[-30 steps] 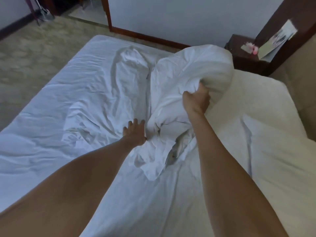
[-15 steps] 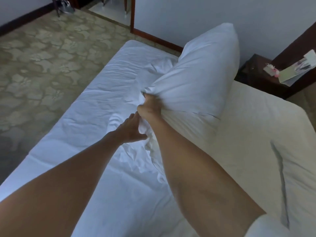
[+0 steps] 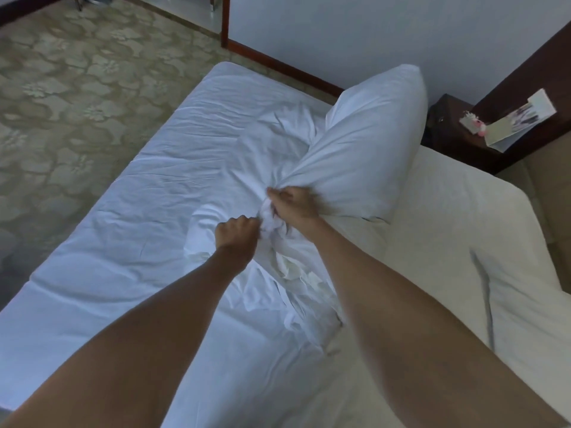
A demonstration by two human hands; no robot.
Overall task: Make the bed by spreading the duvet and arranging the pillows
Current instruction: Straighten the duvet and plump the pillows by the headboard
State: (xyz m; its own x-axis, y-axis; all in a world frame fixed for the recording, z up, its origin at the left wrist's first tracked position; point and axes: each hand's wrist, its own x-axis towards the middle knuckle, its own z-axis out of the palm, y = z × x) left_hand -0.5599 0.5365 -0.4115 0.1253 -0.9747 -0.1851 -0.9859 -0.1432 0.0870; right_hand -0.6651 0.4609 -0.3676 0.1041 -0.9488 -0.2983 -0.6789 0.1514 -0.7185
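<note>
Head view: at the middle of the bed [image 3: 92, 273], the right hand [image 3: 293, 205] clenches a white pillow [image 3: 364, 149] by its bunched end, lifting it toward the nightstand [image 3: 448, 131]; the left hand [image 3: 236, 233] grips the bunched cloth just beside it.

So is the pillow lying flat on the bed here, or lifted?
Lifted. The pillow stands tilted up from the bed, its far end in the air; the right hand grips its bunched near end.

1. Pillow [image 3: 367, 143]: white cloth, matt, smooth.
2. Sheet [image 3: 154, 211]: white cloth, matt, creased.
3. Mattress [image 3: 448, 230]: cream fabric, finely textured.
4. Nightstand [image 3: 448, 128]: dark wood, slight sheen.
5. Floor [image 3: 61, 97]: patterned carpet, matt.
</note>
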